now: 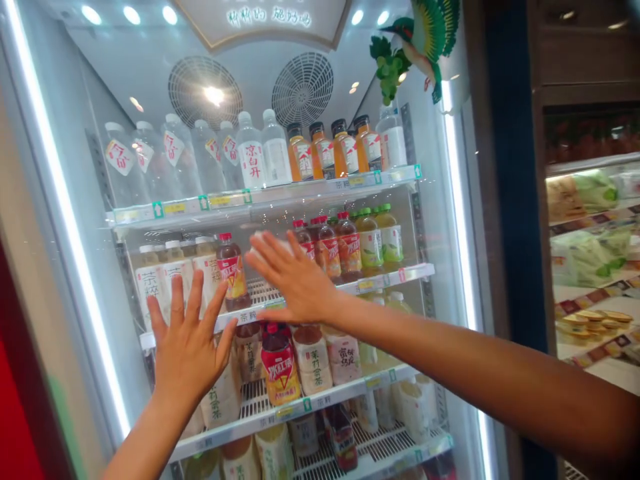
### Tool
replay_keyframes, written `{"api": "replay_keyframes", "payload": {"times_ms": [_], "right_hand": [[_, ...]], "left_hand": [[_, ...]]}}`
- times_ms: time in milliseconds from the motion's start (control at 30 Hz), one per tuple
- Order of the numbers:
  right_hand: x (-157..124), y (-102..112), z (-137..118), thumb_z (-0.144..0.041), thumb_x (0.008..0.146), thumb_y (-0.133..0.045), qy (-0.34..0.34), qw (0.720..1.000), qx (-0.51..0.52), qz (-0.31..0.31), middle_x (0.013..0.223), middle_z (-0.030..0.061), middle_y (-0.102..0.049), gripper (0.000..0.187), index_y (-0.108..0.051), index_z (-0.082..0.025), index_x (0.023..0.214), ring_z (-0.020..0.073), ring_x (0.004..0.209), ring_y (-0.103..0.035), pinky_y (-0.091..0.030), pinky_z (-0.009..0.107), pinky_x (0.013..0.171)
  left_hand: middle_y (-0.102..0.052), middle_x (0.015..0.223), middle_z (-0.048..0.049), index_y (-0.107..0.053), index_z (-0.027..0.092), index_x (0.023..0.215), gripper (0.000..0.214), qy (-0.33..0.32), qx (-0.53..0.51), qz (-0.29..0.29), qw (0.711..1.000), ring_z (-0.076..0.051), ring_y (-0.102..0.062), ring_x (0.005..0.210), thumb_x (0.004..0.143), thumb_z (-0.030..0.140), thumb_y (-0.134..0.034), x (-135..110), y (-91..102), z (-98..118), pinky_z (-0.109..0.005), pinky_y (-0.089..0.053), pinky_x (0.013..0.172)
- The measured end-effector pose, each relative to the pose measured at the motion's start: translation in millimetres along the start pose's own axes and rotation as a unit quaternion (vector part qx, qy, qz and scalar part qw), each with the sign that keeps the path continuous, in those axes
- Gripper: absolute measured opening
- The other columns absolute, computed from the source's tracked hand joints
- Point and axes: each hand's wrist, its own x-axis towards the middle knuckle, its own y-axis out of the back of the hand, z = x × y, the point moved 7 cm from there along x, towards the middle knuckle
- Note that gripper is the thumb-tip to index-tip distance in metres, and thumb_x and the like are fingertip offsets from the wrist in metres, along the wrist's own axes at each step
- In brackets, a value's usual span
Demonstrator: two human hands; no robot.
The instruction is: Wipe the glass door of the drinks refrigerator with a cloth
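Looks to be mid-way through handwork at the tall, clear glass door (270, 212) of a white-lit drinks fridge; shows no border between finished and unfinished glass, so cannot tell the share left. Spreads the left hand (193, 340) palm-forward before the pane, fingers well apart and pointing up. Lays the right hand (295, 280) flat, fingers slightly apart and pointing up and left, over a soft-looking white cloth or paper (283, 244) at mid-height on the door; cannot tell any grip on it. Runs upright along the door's long axis, leaning in view; leaves the white piece's axis unreadable, mostly hidden under the fingers.
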Motion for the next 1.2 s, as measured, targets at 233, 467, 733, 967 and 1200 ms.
{"api": "replay_keyframes", "payload": {"times_ms": [233,467,733,967,1200], "right_hand": [[26.2,3.8,-0.5,-0.079,0.096,-0.028,-0.026,1.000,0.000,0.011,0.173,0.0110,-0.016,0.094,-0.013,-0.018,0.165,0.0283,0.161,-0.005,-0.002,0.058,0.130],[24.0,-9.0,-47.5,-0.079,0.095,-0.033,0.163,0.986,0.017,-0.036,0.173,0.0065,-0.019,0.092,-0.021,-0.019,0.163,0.0247,0.161,-0.005,-0.003,0.051,0.132],[5.6,-0.4,-16.6,-0.077,0.095,-0.038,0.014,1.000,0.024,0.006,0.172,0.0116,-0.017,0.093,-0.020,-0.016,0.163,0.0299,0.161,-0.004,-0.001,0.057,0.130],[-66.9,-8.2,-5.0,-0.073,0.097,-0.039,0.055,0.997,0.054,-0.015,0.172,0.0060,-0.017,0.092,-0.004,-0.023,0.166,0.0274,0.160,-0.013,-0.013,0.058,0.130],[-108.6,-7.1,-4.9,-0.075,0.095,-0.040,0.053,0.997,0.059,-0.014,0.171,0.0104,-0.020,0.098,-0.006,-0.017,0.166,0.0293,0.160,-0.013,-0.012,0.056,0.130]], "left_hand": [[-0.009,0.173,-0.0060,-0.006,0.039,0.163,0.084,0.013,0.027,-0.005,1.000,-0.035,-0.003,0.160,0.097,0.035,-0.058,-14.1,14.0,-31.1,-0.070,0.000,0.126],[-0.008,0.173,-0.0068,-0.006,0.038,0.163,0.084,0.021,0.029,-0.013,0.999,-0.036,-0.003,0.160,0.097,0.035,-0.058,-16.3,16.3,-32.1,-0.072,-0.003,0.125],[-0.009,0.173,-0.0061,-0.009,0.038,0.163,0.084,0.000,0.025,-0.009,1.000,-0.036,-0.004,0.160,0.096,0.035,-0.060,-13.0,19.8,-18.6,-0.070,-0.003,0.125],[-0.009,0.173,-0.0035,-0.013,0.040,0.162,0.082,-0.017,0.006,-0.021,1.000,-0.034,-0.004,0.160,0.096,0.037,-0.060,-10.6,15.4,0.0,-0.068,0.000,0.127],[-0.010,0.173,-0.0040,-0.018,0.039,0.162,0.080,0.002,-0.014,-0.040,0.999,-0.035,-0.006,0.160,0.095,0.038,-0.061,-17.4,-0.7,36.0,-0.069,-0.004,0.127]]}}
